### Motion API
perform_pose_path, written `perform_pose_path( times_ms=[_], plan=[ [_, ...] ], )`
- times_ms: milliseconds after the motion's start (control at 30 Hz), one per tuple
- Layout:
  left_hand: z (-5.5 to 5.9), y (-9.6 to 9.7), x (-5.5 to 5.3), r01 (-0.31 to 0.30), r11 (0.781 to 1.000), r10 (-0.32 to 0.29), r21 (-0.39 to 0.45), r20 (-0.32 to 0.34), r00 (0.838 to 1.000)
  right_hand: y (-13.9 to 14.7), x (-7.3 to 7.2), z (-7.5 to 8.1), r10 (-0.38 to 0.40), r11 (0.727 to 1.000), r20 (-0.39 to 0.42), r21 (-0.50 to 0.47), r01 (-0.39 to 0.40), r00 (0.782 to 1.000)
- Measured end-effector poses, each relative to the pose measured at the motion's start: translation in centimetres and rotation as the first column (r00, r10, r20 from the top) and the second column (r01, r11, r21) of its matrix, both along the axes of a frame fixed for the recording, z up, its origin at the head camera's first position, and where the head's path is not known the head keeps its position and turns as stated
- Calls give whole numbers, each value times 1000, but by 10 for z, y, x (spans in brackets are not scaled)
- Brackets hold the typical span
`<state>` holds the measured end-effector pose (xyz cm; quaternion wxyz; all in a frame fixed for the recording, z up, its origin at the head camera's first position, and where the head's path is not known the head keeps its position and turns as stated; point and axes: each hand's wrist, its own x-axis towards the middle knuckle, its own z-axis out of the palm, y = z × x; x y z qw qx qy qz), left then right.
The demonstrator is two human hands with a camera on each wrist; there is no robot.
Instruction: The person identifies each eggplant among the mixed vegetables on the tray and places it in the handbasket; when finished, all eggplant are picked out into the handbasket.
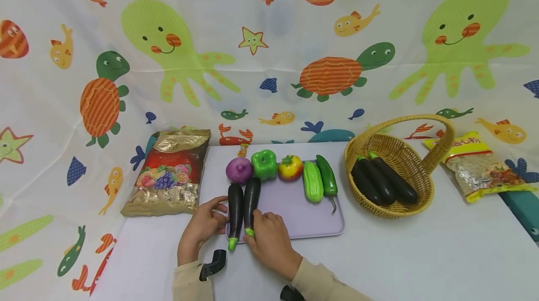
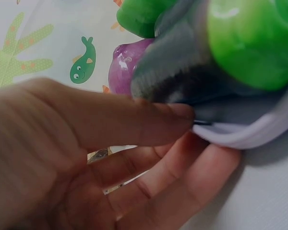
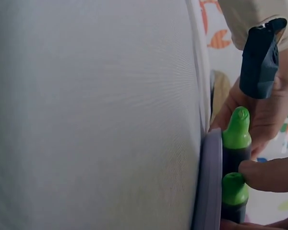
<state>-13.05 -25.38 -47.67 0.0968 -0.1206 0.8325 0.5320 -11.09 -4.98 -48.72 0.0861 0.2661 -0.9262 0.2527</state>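
Note:
Two dark eggplants (image 1: 235, 212) with green stem ends lie side by side at the left of a lilac tray (image 1: 290, 212), stems toward the person. My right hand (image 1: 273, 241) holds the right eggplant (image 1: 251, 198) near its stem; the right wrist view shows the thumb (image 3: 269, 175) beside the green caps. My left hand (image 1: 205, 223) is at the tray's left edge, next to the left eggplant. In the left wrist view its thumb (image 2: 158, 122) lies over the tray rim (image 2: 259, 134), with the fingers beneath, pinching it.
Along the tray's back sit a purple onion (image 1: 239, 170), green bell pepper (image 1: 264, 165), red-yellow tomato-like vegetable (image 1: 290, 168), light green cucumber-like vegetable (image 1: 313, 182) and green chili (image 1: 326, 175). A wicker basket (image 1: 389, 214) at right holds more eggplants. Snack bags (image 1: 168, 174) flank both sides.

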Motion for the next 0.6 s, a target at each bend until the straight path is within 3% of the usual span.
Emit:
perform_pose_path(
  times_ms=[300, 600],
  plan=[
    [0, 1, 0, 4, 1000, -4, 9, 15, 1000, 7, 0, 2, -10, 999, 11, -52, 10, 1000],
    [0, 1, -1, 11, 1000, -11, 10, 22, 1000, 30, 1, 14, 32, 986, 211, -169, 4, 977]
  ],
)
